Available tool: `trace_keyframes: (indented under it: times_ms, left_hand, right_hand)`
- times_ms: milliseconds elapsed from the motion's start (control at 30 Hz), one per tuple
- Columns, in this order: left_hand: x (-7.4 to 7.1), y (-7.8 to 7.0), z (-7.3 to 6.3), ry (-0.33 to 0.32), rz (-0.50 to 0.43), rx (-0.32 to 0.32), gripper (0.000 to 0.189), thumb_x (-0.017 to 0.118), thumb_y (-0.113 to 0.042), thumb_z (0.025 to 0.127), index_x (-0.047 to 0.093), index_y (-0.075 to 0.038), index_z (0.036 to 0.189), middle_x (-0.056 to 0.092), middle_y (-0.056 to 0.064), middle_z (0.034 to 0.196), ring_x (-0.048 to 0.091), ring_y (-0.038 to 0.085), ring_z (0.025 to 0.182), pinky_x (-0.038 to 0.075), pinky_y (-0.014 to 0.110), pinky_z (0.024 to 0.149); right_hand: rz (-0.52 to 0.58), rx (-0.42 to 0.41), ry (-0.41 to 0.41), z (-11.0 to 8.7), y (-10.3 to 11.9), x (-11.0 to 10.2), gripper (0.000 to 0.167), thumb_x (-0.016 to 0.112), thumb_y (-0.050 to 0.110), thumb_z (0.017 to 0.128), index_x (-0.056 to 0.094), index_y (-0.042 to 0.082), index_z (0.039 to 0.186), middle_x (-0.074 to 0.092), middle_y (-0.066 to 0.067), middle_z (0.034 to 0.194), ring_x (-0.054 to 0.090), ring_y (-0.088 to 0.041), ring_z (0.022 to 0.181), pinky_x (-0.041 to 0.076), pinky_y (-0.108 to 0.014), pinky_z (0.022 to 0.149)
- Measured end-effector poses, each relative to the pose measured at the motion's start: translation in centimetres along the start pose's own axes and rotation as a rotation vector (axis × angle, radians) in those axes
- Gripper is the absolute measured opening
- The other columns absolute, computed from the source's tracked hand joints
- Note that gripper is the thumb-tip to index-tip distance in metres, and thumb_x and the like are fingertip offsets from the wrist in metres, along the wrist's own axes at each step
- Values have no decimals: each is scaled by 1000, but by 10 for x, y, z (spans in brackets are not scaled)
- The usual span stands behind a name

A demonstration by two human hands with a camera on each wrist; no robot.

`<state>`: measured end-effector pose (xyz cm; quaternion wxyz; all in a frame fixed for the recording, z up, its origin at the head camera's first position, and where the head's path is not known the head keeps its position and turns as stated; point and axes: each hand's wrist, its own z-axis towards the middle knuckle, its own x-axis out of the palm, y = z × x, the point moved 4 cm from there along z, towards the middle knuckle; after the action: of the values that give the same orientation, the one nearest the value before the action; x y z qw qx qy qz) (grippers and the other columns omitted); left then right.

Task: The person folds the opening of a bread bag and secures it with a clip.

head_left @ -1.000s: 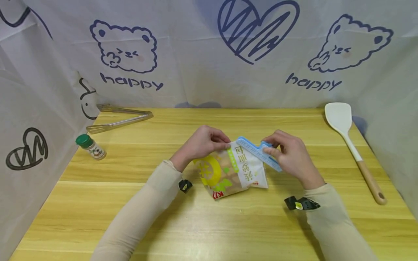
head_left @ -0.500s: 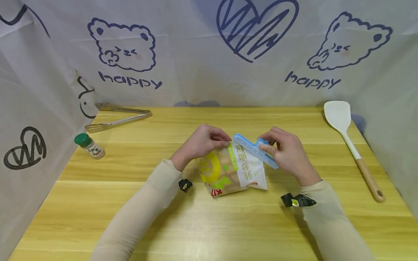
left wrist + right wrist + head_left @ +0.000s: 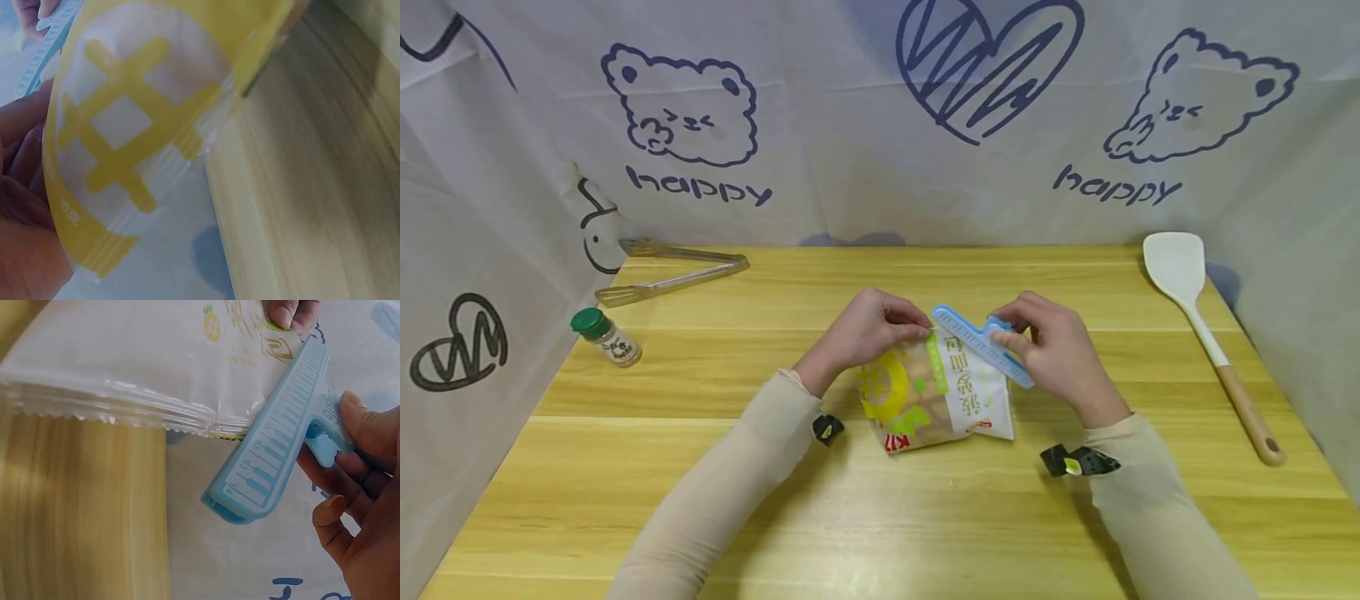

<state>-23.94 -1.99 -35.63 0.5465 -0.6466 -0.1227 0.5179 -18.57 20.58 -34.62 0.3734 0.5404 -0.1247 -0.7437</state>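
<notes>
From where I stand, looking down with the head view, the bag (image 3: 917,412) sits between the two hands over the table (image 3: 865,533), printed side up. The left hand (image 3: 876,329) pinches its upper edge, thumb against fingers. The right hand (image 3: 1063,350) has the handle of the blue clip (image 3: 976,340) between thumb and fingers, so the clip is the right hand's own, reaching away leftward from it. The clip's long axis slants from an upper end, just beside the left fingertips, down to a lower end at the right, across the bag's upper right side. To my eye everything turns on that slant: how the clip's length lines up with the edge behind it.

In the left wrist view the bag's yellow lattice print (image 3: 119,165) fills the middle; the left hand is at the side of the bag, with the clip beyond it.

In the right wrist view the clip lies across the bag's white end, its lower end sticking out past the crimped seam (image 3: 150,417). I can't quite tell whether the plastic lies between the clip's jaws or only behind them.

Against the head view of a second ago, the clip and right hand have shifted slightly left, bringing the clip's upper end closer to the left fingertips; the left hand has hardly moved.
</notes>
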Motion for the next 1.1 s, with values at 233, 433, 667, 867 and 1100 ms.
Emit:
trace_keyframes:
  times_ms: [233, 433, 667, 867, 1100]
  left_hand:
    - [1, 1, 0, 2, -16, 9, 8, 72, -7, 91, 78, -6, 95, 73, -1, 90, 67, 11, 79, 54, 27, 71]
    - [1, 1, 0, 1, -23, 11, 8, 71, -6, 91, 78, -5, 95, 73, 0, 90, 67, 11, 79, 54, 27, 71]
    - [1, 2, -1, 6, -9, -1, 8, 71, -8, 92, 78, -6, 96, 73, -1, 92, 66, 12, 80, 53, 27, 72]
    - [2, 1, -1, 8, -7, 2, 9, 71, -8, 92, 78, -6, 96, 72, -1, 93, 66, 12, 80, 53, 27, 72]
    - [2, 1, 0, 12, -8, 0, 8, 70, -8, 92, 78, -6, 96, 72, -1, 92, 66, 11, 79, 53, 27, 72]
  right_hand:
    - [6, 4, -7, 1, 1, 1, 9, 72, 8, 90, 73, 5, 98, 62, 0, 86, 46, -17, 64, 38, -31, 58]
    - [6, 19, -6, 2, 2, 3, 10, 72, 9, 91, 72, 5, 100, 61, 0, 86, 47, -17, 66, 39, -30, 59]
    - [12, 24, -8, 3, 2, 4, 10, 71, 7, 91, 71, 5, 100, 62, -1, 88, 48, -17, 68, 40, -32, 60]
    - [26, 19, -6, 4, 3, 5, 9, 70, 7, 92, 71, 5, 101, 61, -1, 89, 48, -17, 69, 40, -33, 61]
    - [27, 25, -2, 5, 4, 5, 10, 70, 7, 92, 71, 5, 101, 61, -1, 89, 48, -17, 70, 40, -34, 62]
